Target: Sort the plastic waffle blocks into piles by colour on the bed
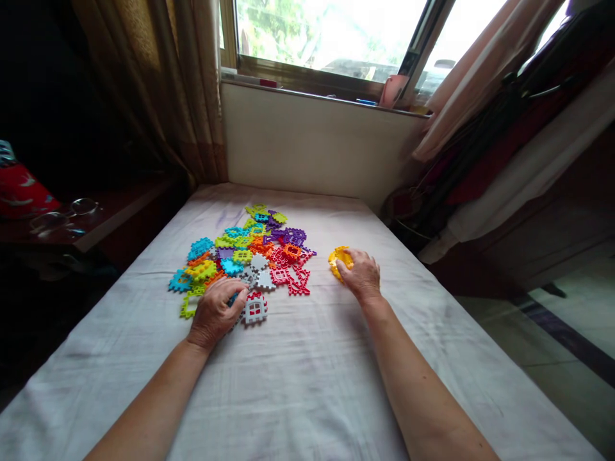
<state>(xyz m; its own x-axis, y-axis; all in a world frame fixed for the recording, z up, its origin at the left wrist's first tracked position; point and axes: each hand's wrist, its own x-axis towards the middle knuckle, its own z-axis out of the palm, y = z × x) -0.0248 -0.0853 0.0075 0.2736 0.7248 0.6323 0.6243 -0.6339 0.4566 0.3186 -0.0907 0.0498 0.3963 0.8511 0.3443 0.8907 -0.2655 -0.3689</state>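
While pinching yellow notched building tiles (pixel 338 254) in the right hand (pixel 362 276), right of the heap of mixed-colour tiles (pixel 243 257), curling the left hand (pixel 220 310) over the heap's near edge — cannot tell if gripping — with these set apart, other colours left heaped

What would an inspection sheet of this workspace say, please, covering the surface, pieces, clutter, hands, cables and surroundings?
Surface: pale cloth, lightly wrinkled.
Pieces: notched plastic pieces in many colours, heaped and overlapping; yellow plastic apart, to their right.
Clutter: glasses on the dark table at left; pink cup on the windowsill.
Hands: left hand at the heap's near edge, grip unclear; right hand has thumb and fingers on the yellow plastic.
Cables: nothing seen for certain; dark areas hide detail.
Surroundings: bright window ahead, brown curtain left, hanging clothes right.
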